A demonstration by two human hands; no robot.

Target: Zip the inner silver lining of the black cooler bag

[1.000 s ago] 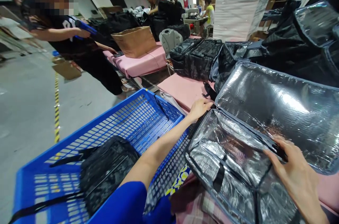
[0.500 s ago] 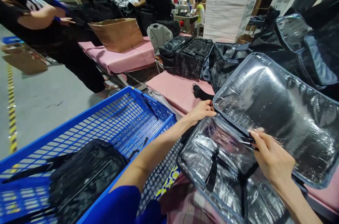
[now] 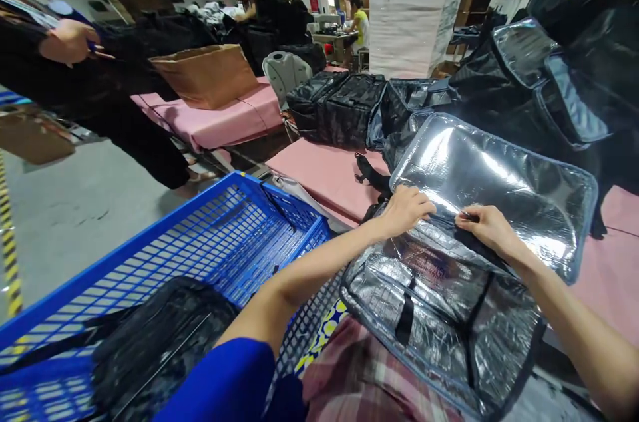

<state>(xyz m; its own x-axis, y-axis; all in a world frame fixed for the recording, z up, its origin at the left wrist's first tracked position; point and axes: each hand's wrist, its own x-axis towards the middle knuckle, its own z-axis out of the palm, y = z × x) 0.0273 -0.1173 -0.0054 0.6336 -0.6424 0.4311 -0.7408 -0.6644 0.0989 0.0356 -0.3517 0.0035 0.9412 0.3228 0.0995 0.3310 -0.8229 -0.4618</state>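
An insulated bag [image 3: 439,312] with a shiny silver lining lies opened toward me, its box-shaped inside facing up. Its lid [image 3: 509,172], edged in grey binding, is folded back over the table. My left hand [image 3: 407,210] is closed on the seam where lid and body meet, near the left corner. A short way to the right, my right hand [image 3: 482,227] pinches the same seam between thumb and fingers. Whether a small cutting tool is still inside the right hand cannot be made out. A black strap [image 3: 405,315] lies across the lining.
To the left stands a blue plastic crate [image 3: 239,235] holding a dark camouflage bag [image 3: 160,342]. Several dark bags [image 3: 354,106] are heaped on the pink-covered table [image 3: 319,172]. Behind are a cardboard box [image 3: 207,76] and a standing person [image 3: 114,122]; others sit farther back.
My left hand has shifted right along the seam. My right hand has moved up and left onto it; the silver blades seen in it earlier no longer show clearly. The lid has tilted farther back.
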